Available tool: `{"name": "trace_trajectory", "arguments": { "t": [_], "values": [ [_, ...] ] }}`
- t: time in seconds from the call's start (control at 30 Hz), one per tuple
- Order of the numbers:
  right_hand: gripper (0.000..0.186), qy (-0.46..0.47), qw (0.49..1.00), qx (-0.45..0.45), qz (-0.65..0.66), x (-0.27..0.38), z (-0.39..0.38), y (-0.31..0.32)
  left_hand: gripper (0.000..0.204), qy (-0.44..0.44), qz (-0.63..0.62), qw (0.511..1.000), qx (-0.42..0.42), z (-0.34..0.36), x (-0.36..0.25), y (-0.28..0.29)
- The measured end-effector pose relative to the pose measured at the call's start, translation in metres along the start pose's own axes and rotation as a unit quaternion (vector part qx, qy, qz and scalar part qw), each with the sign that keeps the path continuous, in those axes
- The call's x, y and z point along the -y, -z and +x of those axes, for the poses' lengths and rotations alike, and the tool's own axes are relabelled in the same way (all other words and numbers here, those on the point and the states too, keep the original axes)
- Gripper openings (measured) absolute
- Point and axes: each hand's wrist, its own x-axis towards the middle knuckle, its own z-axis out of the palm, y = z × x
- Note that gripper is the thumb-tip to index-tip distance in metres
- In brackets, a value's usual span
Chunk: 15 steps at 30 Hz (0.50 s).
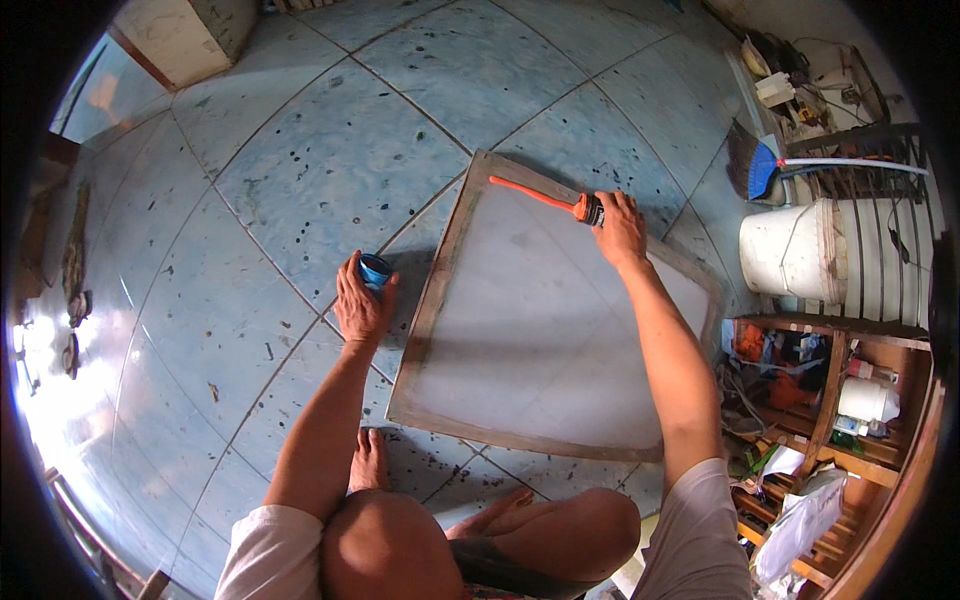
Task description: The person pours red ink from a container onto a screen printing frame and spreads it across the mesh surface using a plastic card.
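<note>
Left arm [318,440] extended forward; left hand [362,310] just outside the frame's [432,300] left edge, back upward, thumb and fingers curled in a grip. Right arm [675,375] reaches farther, over the frame's right part; right hand [622,230] at its far edge, fingers wrapped. Knees [385,550] bent.

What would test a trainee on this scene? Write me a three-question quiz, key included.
1. True or false: the left hand is empty.

2. Where is the white bucket in the picture, relative to the framed screen?
A) Left of it
B) Right of it
C) On top of it

3. Fill the gap: the orange-and-black item is in the person's ____ hand.

Key:
1. False; it holds a round blue item.
2. B.
3. Right.
</note>
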Motion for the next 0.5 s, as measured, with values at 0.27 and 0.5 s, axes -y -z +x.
{"name": "trace_trajectory", "arguments": {
  "t": [0.27,0.5],
  "values": [
    [0.066,-0.037,0.999,0.002,-0.005,-0.031,-0.017,-0.003,0.08,0.016,-0.006,1.0,0.017,-0.001,0.001,-0.002],
    [0.066,-0.059,0.998,0.01,0.002,-0.053,-0.025,-0.001,0.08,0.004,-0.01,1.0,0.01,0.0,0.002,-0.002]
  ]
}}
